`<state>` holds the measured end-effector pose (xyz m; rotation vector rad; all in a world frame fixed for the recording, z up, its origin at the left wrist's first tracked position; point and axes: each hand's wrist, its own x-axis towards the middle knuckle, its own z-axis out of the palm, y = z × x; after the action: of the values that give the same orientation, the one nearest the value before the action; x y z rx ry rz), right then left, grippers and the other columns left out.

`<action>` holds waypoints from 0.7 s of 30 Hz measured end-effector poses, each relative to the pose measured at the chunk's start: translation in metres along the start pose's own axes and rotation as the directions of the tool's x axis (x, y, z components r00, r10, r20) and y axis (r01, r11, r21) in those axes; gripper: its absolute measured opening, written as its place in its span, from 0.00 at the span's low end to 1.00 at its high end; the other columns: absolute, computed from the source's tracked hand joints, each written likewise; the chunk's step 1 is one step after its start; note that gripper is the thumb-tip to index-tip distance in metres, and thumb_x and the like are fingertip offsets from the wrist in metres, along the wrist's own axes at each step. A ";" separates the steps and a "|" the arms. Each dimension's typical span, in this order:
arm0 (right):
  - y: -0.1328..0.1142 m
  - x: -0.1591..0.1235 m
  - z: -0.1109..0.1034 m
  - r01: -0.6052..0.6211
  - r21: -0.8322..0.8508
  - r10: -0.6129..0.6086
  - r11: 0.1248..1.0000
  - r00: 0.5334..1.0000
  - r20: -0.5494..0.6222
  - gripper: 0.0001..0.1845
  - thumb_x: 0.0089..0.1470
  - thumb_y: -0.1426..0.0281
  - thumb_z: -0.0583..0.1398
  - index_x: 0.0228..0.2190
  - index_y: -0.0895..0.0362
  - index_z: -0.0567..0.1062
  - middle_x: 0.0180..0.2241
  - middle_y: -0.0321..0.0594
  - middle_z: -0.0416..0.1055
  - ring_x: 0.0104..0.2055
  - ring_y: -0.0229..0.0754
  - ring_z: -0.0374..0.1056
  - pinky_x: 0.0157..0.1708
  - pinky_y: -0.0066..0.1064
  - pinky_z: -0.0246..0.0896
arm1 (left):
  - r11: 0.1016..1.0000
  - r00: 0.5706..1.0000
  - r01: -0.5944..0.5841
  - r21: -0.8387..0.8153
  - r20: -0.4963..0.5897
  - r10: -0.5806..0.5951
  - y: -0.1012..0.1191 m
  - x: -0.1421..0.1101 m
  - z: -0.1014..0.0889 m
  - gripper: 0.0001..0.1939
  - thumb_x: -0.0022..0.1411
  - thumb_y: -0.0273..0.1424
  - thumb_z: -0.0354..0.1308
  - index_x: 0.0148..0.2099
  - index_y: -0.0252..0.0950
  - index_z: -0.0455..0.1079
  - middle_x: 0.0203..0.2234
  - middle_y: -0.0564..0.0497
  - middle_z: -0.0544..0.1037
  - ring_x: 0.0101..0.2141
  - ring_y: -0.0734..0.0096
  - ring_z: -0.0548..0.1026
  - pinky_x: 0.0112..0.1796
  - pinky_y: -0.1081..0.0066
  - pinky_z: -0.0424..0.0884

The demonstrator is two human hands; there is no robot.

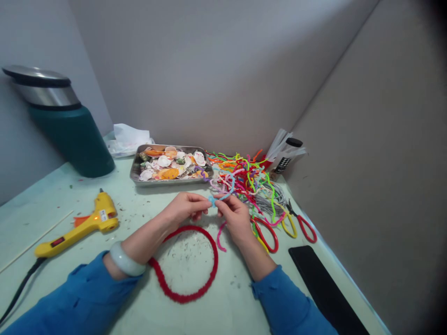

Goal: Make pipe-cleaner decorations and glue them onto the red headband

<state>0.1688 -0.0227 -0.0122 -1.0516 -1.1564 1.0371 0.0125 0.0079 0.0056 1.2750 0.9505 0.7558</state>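
My left hand (186, 208) and my right hand (235, 216) meet above the table, both pinching a light blue pipe cleaner (219, 197) that bends between the fingertips. A pink pipe cleaner (220, 238) hangs below my right hand. Beneath my wrists lies a red fuzzy ring (190, 263) flat on the table. Both arms wear blue sleeves, and a pale bangle (125, 260) sits on my left wrist.
A heap of coloured pipe cleaners (244, 179) and a metal tray of shells (169, 165) lie behind my hands. Red-handled scissors (267, 232), red-handled pliers (303, 225), a black phone (324, 288), a yellow glue gun (82, 225) and a green flask (64, 123) stand around.
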 end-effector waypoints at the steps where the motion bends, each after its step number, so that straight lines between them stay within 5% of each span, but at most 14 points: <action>1: 0.001 0.000 0.001 -0.002 0.009 0.002 1.000 1.000 -0.006 0.07 0.46 0.67 0.62 0.30 0.57 0.76 0.22 0.31 0.67 0.20 0.31 0.58 0.23 0.25 0.56 | 1.000 1.000 -0.001 0.002 -0.015 0.001 0.000 0.000 0.001 0.12 0.48 0.36 0.63 0.26 0.31 0.72 0.19 0.52 0.72 0.18 0.79 0.63 0.20 0.75 0.56; 9: 0.006 -0.003 0.007 0.027 0.054 -0.022 0.998 0.996 -0.086 0.07 0.47 0.67 0.61 0.30 0.57 0.75 0.22 0.30 0.65 0.21 0.31 0.58 0.23 0.24 0.54 | 0.995 0.996 -0.024 0.096 -0.081 0.032 -0.004 0.001 0.008 0.12 0.50 0.38 0.61 0.28 0.31 0.74 0.12 0.56 0.65 0.16 0.79 0.59 0.20 0.75 0.54; 21: 0.007 -0.005 0.008 0.099 -0.053 -0.105 0.994 0.986 -0.130 0.07 0.50 0.67 0.60 0.32 0.57 0.74 0.23 0.31 0.65 0.23 0.33 0.57 0.24 0.25 0.54 | 0.999 0.997 -0.032 0.025 -0.064 0.034 -0.005 0.000 0.016 0.12 0.50 0.38 0.61 0.25 0.33 0.71 0.11 0.57 0.65 0.15 0.80 0.60 0.19 0.76 0.54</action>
<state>0.1602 -0.0257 -0.0188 -1.0701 -1.1186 0.8514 0.0264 0.0002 0.0010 1.2962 0.9947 0.8178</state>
